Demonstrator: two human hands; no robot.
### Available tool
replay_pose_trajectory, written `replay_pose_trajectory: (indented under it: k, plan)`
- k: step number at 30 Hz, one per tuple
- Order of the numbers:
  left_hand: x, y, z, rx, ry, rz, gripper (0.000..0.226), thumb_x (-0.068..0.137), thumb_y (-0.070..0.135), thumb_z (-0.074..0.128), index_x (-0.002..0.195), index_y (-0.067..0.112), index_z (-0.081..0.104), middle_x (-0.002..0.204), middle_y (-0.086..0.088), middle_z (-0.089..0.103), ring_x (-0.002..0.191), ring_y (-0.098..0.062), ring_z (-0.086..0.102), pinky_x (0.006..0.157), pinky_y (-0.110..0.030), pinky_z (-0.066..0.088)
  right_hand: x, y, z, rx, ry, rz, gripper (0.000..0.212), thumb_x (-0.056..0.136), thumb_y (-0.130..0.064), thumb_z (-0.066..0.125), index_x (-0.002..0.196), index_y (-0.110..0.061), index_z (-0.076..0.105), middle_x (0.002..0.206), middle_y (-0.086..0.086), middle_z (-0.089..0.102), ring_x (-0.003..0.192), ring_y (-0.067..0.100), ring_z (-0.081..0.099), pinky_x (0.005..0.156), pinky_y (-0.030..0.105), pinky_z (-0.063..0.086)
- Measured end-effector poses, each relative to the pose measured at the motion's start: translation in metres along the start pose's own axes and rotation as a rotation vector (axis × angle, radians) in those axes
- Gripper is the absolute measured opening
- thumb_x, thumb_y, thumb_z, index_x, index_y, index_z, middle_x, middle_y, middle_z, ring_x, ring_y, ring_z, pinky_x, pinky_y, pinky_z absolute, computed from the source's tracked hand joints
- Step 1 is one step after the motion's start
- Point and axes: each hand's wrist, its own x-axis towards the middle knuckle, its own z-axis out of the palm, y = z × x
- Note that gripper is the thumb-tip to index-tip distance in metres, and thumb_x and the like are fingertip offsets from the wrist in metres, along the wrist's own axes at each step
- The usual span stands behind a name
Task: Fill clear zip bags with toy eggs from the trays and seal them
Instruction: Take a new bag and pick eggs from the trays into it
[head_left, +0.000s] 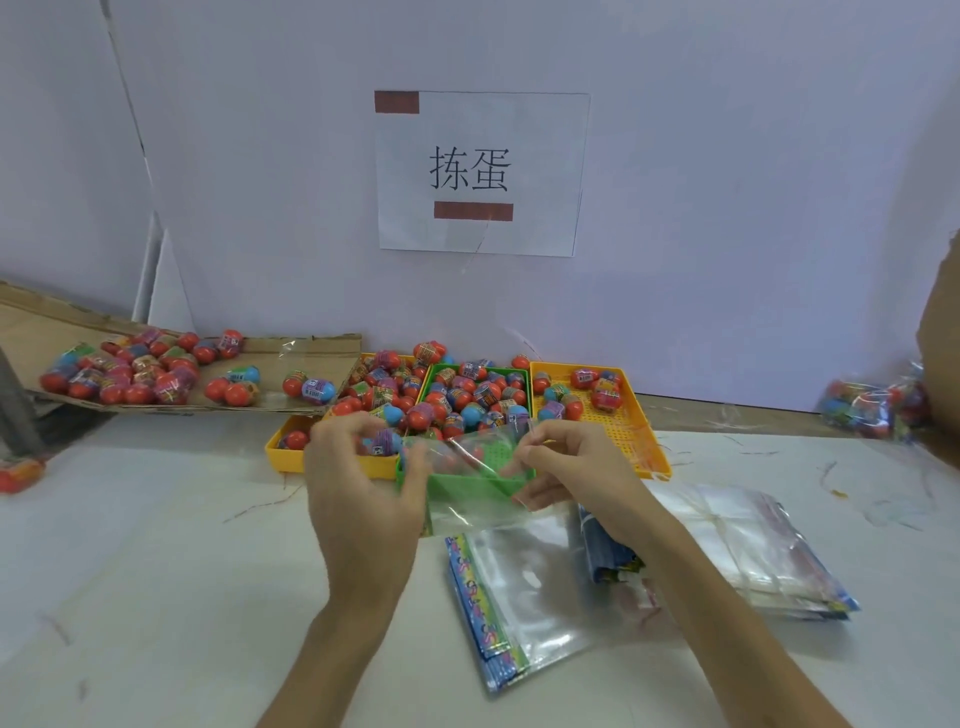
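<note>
The likeliest slip, as I judge it: the thin film slides out of one pinch as the mouth is worked apart, and the clear zip bag (467, 501) sags shut; a mouth only half open could also send an egg rolling onto the worktop (156, 545). Both hands are clamped on that bag; the left hand (363, 483) pinches its left edge, the right hand (571, 467) its right edge, the bag stretched between them. The toy eggs (457, 400) lie just beyond the hands in the green tray (498, 369); whether the left fingers also hold one I cannot tell. Spare bags (524, 587) lie under the right wrist.
</note>
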Motion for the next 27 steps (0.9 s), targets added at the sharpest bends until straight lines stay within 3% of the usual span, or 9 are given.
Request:
replay_pose_trajectory:
  k: [1, 3, 4, 6, 10, 14, 20, 23, 27]
  plan:
    - [-0.003, 0.002, 0.000, 0.002, -0.095, 0.071, 0.025, 0.089, 0.040, 0.073, 0.090, 0.021, 0.056, 0.087, 0.011, 0.053, 0.080, -0.014, 0.052, 0.071, -0.027, 0.044, 0.000, 0.000, 0.000, -0.016, -0.005, 0.006, 0.009, 0.097, -0.004, 0.062, 0.089, -0.002, 0.065, 0.088, 0.012, 0.078, 0.061, 0.026, 0.073, 0.056, 0.031, 0.061]
    - [-0.009, 0.006, 0.005, 0.109, -0.394, 0.075, 0.045, 0.087, 0.067, 0.057, 0.069, 0.027, 0.054, 0.065, 0.012, 0.054, 0.064, -0.009, 0.052, 0.058, -0.028, 0.043, -0.001, -0.001, 0.000, -0.025, -0.036, 0.017, 0.008, 0.096, -0.005, 0.063, 0.090, -0.002, 0.065, 0.086, 0.012, 0.077, 0.060, 0.024, 0.073, 0.056, 0.031, 0.061]
    - [-0.013, 0.006, 0.008, 0.208, -0.520, 0.063, 0.056, 0.084, 0.077, 0.048, 0.064, 0.026, 0.054, 0.059, 0.012, 0.055, 0.059, -0.007, 0.052, 0.054, -0.027, 0.042, -0.001, -0.001, 0.000, -0.026, -0.074, 0.022, 0.007, 0.096, -0.006, 0.065, 0.091, -0.002, 0.066, 0.087, 0.013, 0.077, 0.064, 0.025, 0.074, 0.058, 0.032, 0.062]
    - [-0.019, 0.004, 0.012, 0.328, -0.605, 0.053, 0.059, 0.083, 0.082, 0.043, 0.063, 0.027, 0.053, 0.055, 0.012, 0.054, 0.056, -0.005, 0.052, 0.050, -0.024, 0.037, -0.004, -0.003, 0.001, -0.038, -0.170, 0.025, 0.008, 0.095, -0.010, 0.067, 0.093, -0.003, 0.068, 0.091, 0.015, 0.077, 0.075, 0.030, 0.076, 0.061, 0.031, 0.061]
    - [-0.019, 0.002, 0.010, 0.232, -0.551, 0.027, 0.041, 0.094, 0.060, 0.057, 0.069, 0.028, 0.056, 0.056, 0.010, 0.054, 0.057, -0.010, 0.051, 0.050, -0.030, 0.040, -0.006, -0.005, 0.008, -0.058, -0.178, -0.037, 0.004, 0.093, -0.010, 0.071, 0.090, -0.008, 0.071, 0.088, 0.012, 0.078, 0.081, 0.028, 0.077, 0.063, 0.031, 0.062]
    - [-0.017, 0.006, 0.009, 0.190, -0.537, 0.015, 0.040, 0.097, 0.052, 0.057, 0.071, 0.023, 0.058, 0.058, 0.006, 0.055, 0.058, -0.013, 0.052, 0.052, -0.037, 0.045, -0.002, -0.003, 0.009, -0.135, 0.018, -0.128, 0.009, 0.092, -0.004, 0.070, 0.085, -0.009, 0.072, 0.075, 0.008, 0.076, 0.065, 0.028, 0.075, 0.061, 0.040, 0.063]
    - [-0.016, 0.006, 0.009, 0.149, -0.553, -0.015, 0.039, 0.098, 0.048, 0.058, 0.070, 0.022, 0.057, 0.058, 0.004, 0.056, 0.058, -0.015, 0.053, 0.054, -0.041, 0.047, -0.002, 0.002, 0.010, -0.269, 0.209, -0.282, 0.020, 0.087, 0.003, 0.067, 0.083, -0.017, 0.072, 0.059, -0.001, 0.067, 0.052, 0.021, 0.068, 0.053, 0.038, 0.060]
    - [-0.017, 0.007, 0.008, 0.148, -0.551, -0.025, 0.041, 0.099, 0.049, 0.056, 0.069, 0.021, 0.059, 0.059, 0.004, 0.058, 0.058, -0.014, 0.055, 0.055, -0.041, 0.047, -0.004, -0.003, 0.008, -0.241, 0.116, -0.335, 0.018, 0.087, -0.002, 0.069, 0.090, -0.019, 0.074, 0.065, 0.001, 0.068, 0.057, 0.030, 0.064, 0.058, 0.045, 0.058]
    - [-0.016, 0.007, 0.008, 0.154, -0.524, -0.042, 0.040, 0.099, 0.043, 0.058, 0.066, 0.019, 0.056, 0.057, 0.002, 0.056, 0.056, -0.015, 0.053, 0.052, -0.040, 0.045, -0.006, -0.008, 0.009, -0.051, 0.009, -0.330, 0.010, 0.096, -0.016, 0.064, 0.096, -0.015, 0.073, 0.074, 0.003, 0.069, 0.058, 0.023, 0.062, 0.058, 0.036, 0.053]
